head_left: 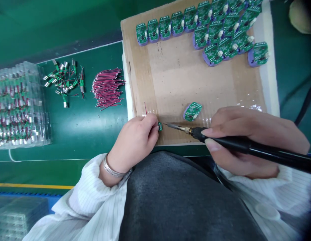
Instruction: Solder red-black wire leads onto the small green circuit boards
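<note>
My left hand (136, 140) pinches a small green circuit board (160, 126) at the cardboard's near edge, and a thin red wire (145, 108) rises beyond my fingers. My right hand (248, 144) grips a black soldering iron (235, 142). Its metal tip (174, 126) points left, close to the small board, with a narrow gap between them. A green board in a purple holder (192, 111) lies on the cardboard sheet (170, 80) just above the iron. Several similar boards in purple holders (215, 33) stand in rows along the sheet's far part.
Left of the cardboard lie a bundle of red-and-black wires (107, 88) and a loose heap of small silver motors with green leads (63, 80). Stacked clear plastic trays (19, 107) hold more wired parts. All these rest on a green mat (70, 147).
</note>
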The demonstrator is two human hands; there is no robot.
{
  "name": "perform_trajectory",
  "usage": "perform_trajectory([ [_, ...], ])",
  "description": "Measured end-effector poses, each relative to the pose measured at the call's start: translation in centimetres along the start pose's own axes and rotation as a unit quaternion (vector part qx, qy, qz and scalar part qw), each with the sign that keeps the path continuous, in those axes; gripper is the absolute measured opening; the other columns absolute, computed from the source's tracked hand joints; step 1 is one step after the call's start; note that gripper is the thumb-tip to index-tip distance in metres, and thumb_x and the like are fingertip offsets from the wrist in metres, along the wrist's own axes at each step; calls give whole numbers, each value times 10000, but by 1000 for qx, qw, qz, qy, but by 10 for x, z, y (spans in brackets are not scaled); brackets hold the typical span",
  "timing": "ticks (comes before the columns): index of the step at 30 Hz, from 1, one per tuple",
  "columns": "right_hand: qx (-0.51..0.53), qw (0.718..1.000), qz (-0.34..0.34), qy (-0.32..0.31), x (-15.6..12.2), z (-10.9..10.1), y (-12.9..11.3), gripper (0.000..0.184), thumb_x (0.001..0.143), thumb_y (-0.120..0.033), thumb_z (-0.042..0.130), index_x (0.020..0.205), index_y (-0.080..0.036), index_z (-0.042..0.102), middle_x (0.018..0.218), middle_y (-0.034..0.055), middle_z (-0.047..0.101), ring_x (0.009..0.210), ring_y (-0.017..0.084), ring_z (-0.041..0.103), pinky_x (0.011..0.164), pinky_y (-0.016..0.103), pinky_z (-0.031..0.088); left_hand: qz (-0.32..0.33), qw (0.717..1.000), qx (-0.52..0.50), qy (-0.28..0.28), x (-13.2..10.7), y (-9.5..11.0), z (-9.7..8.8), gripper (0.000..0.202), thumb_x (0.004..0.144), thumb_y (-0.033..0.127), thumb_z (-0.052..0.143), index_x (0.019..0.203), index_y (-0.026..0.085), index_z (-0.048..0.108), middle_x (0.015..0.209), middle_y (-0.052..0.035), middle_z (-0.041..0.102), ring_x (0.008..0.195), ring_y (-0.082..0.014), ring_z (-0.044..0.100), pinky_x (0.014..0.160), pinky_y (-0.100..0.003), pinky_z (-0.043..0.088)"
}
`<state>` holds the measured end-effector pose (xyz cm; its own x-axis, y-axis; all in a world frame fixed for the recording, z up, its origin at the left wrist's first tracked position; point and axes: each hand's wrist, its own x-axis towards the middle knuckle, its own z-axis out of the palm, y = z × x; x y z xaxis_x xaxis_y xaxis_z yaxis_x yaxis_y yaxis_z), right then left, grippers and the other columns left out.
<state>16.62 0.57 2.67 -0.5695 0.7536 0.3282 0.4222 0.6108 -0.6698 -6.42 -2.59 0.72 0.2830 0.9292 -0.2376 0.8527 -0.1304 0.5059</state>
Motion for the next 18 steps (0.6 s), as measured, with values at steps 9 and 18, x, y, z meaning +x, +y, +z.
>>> perform_trajectory([
  [9, 19, 999, -42, -16, 3, -1, 8, 197, 733, -76, 636, 870, -217, 629, 699, 27, 639, 656, 177, 675, 488, 279, 535, -1, 1000, -1, 3, 2, 0, -1, 78, 857, 150, 480, 839, 173, 553, 683, 0, 556, 611, -141, 506, 586, -266, 364],
  [18, 12, 1000, -17, -12, 2, 2, 1, 178, 750, -109, 604, 832, -267, 620, 681, 8, 629, 605, 173, 643, 502, 302, 564, 3, 1000, 4, -4, 3, 0, 0, 82, 839, 145, 485, 810, 179, 553, 661, 7, 535, 604, -141, 495, 581, -267, 349],
])
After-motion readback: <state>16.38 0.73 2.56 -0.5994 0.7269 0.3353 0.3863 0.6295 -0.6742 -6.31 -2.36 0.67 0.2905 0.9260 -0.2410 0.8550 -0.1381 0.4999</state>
